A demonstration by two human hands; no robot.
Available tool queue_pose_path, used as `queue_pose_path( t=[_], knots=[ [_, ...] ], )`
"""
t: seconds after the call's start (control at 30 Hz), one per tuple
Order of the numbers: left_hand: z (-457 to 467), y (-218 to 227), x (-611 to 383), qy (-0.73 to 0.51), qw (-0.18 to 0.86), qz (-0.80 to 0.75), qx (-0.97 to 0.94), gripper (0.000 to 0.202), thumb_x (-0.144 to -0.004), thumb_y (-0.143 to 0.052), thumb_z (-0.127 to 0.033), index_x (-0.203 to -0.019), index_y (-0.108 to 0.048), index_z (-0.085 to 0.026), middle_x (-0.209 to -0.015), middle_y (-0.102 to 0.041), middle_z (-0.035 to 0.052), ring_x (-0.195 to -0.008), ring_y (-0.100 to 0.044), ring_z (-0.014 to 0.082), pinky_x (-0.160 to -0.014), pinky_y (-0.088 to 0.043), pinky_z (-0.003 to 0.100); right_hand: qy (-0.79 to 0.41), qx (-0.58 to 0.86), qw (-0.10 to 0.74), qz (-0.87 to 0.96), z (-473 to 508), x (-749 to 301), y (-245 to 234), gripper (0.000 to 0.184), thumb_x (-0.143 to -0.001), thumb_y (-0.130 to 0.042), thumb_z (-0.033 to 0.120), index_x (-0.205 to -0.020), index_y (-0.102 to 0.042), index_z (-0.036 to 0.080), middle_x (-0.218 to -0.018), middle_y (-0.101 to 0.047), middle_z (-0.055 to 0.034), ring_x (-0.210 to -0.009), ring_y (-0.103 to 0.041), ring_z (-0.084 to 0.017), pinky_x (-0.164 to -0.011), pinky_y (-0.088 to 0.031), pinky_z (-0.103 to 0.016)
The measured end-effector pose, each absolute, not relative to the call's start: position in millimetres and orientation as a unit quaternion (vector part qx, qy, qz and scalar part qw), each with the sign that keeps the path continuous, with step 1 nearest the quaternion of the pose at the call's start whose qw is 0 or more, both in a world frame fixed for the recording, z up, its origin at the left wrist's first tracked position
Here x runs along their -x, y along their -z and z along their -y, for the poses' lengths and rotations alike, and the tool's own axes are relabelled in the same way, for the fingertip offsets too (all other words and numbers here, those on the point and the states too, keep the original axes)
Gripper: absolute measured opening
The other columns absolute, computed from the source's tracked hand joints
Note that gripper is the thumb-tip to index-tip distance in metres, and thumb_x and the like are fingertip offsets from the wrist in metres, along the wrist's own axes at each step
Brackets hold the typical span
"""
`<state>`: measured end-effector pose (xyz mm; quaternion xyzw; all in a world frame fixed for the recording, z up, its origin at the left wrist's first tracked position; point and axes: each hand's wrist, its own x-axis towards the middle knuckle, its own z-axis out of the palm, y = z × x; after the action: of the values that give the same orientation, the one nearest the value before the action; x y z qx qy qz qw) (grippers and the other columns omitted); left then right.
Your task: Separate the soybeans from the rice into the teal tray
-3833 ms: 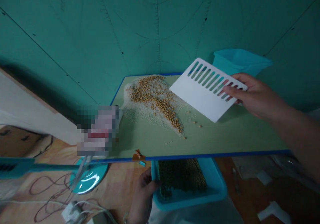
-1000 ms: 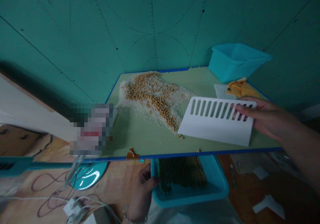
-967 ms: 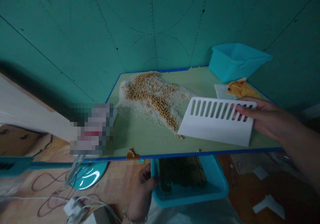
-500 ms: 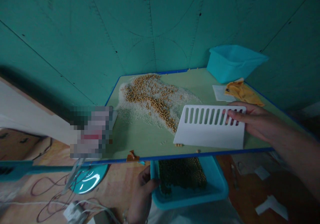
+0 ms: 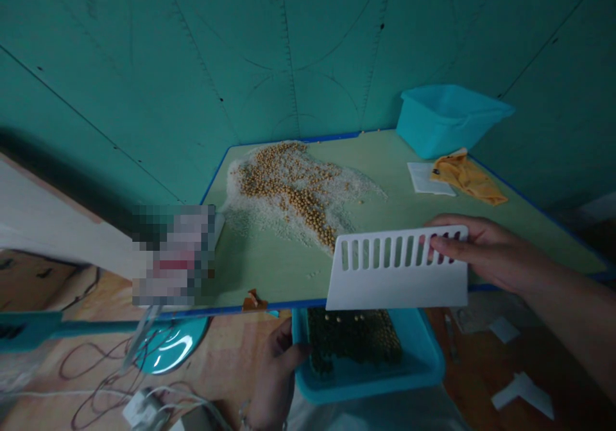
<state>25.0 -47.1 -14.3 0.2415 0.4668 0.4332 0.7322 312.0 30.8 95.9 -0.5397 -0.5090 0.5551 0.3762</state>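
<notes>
My right hand [image 5: 464, 242] grips the slotted end of a white plastic scraper [image 5: 399, 283], which hangs over the table's front edge. Below that edge my left hand [image 5: 283, 360] pinches the left rim of a turquoise basin [image 5: 414, 383]. Dark green beans and paler round ones [image 5: 356, 338] lie inside the basin, and a few pale beans show near its far side. On the green table [image 5: 274, 270], a pile of yellow soybeans [image 5: 303, 203] is spread over white grains [image 5: 245, 216] that look like rice. The scraper's left end stands close to the pile's near tip.
A turquoise bin [image 5: 443, 120] stands at the back right, near a yellow cloth [image 5: 469, 177] and a white card [image 5: 428, 179]. A blurred-out object [image 5: 178, 258] sits at the table's left end. Cables and a shiny turquoise disc [image 5: 173, 344] lie on the floor.
The scraper in my right hand has moved toward me, from the tabletop past the front edge. Soybeans by that edge are gone from the table; pale beans now show in the basin.
</notes>
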Motion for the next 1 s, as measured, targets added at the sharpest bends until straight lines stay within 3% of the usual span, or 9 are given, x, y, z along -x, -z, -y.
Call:
queue_pose_path(
  t=[0.1,0.2,0.4,0.67,1.0],
  knots=[
    [47,17,-23,-0.44,0.727,-0.466,-0.247,0.016,-0.055,-0.069,-0.016,-0.07,-0.073,-0.021,-0.053,-0.064,-0.0024,-0.064,-0.06,0.0188,-0.063,-0.047,0.028,-0.563,0.536,0.396,0.488,-33,-309,-99,0.024,-0.054,-0.077,0.047,-0.061,-0.069,0.025,-0.053,-0.064,0.0035,-0.047,-0.053,-0.01,-0.044,-0.038,-0.02],
    [47,18,-22,-0.454,0.722,-0.463,-0.241,0.017,-0.053,-0.069,-0.016,-0.069,-0.073,-0.022,-0.051,-0.063,-0.0035,-0.062,-0.06,0.0178,-0.063,-0.047,0.027,-0.542,0.538,0.484,0.428,-44,-306,-104,0.028,-0.044,-0.082,0.043,-0.058,-0.068,0.024,-0.051,-0.063,0.0036,-0.047,-0.053,-0.01,-0.046,-0.041,-0.02],
    [47,7,-23,-0.459,0.718,-0.464,-0.24,0.019,-0.053,-0.069,-0.013,-0.069,-0.074,-0.024,-0.052,-0.064,-0.0046,-0.065,-0.06,0.0168,-0.068,-0.045,0.026,-0.505,0.475,0.616,0.375,-75,-297,-115,0.03,-0.043,-0.085,0.035,-0.065,-0.067,0.023,-0.069,-0.069,0.0032,-0.065,-0.061,-0.013,-0.069,-0.049,-0.028],
    [52,12,-16,-0.473,0.704,-0.488,-0.206,0.022,-0.05,-0.07,-0.011,-0.068,-0.074,-0.024,-0.057,-0.067,-0.0038,-0.07,-0.06,0.018,-0.068,-0.045,0.026,-0.506,0.417,0.605,0.453,-112,-272,-105,0.03,-0.049,-0.082,0.038,-0.065,-0.063,0.022,-0.059,-0.065,0.0039,-0.054,-0.056,-0.011,-0.055,-0.044,-0.026],
    [52,8,-13,-0.475,0.698,-0.488,-0.221,0.019,-0.053,-0.067,-0.012,-0.068,-0.073,-0.021,-0.053,-0.065,-0.0029,-0.063,-0.061,0.0178,-0.061,-0.045,0.026,-0.484,0.369,0.596,0.523,-167,-235,-101,0.025,-0.061,-0.073,0.038,-0.064,-0.054,0.022,-0.058,-0.059,0.0039,-0.053,-0.053,-0.012,-0.054,-0.041,-0.028]
  ],
)
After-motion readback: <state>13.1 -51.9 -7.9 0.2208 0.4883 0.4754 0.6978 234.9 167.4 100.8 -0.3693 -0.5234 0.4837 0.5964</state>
